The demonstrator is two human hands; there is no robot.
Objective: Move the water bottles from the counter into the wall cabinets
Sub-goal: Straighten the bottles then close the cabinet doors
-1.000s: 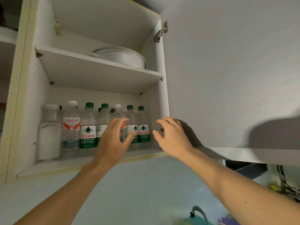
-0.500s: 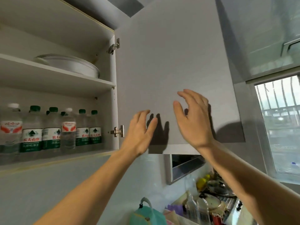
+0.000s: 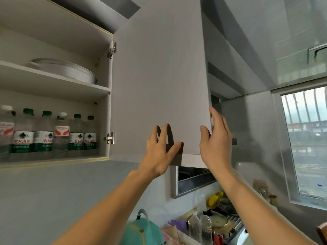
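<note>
The water bottles (image 3: pixel 53 133) stand upright in a row on the lower shelf (image 3: pixel 53 159) of the open wall cabinet, caps up, long axis vertical, labels facing out toward the room. Most have green caps and green-and-white labels printed 农夫山泉 in red; two have white caps and white labels with a red wing-like mark, whose small writing is too blurred to read. On the upper shelf lies a shallow white dish (image 3: pixel 65 69). The cabinet door (image 3: pixel 159 76) hangs swung open beside the bottles, held by two metal hinges. The left hand (image 3: pixel 160 154) is raised in front of the door's lower part, fingers spread and straight, gripping nothing. The right hand (image 3: pixel 215 144) is at the door's free edge, fingers extended behind that edge and thumb in front, loosely bracketing it.
</note>
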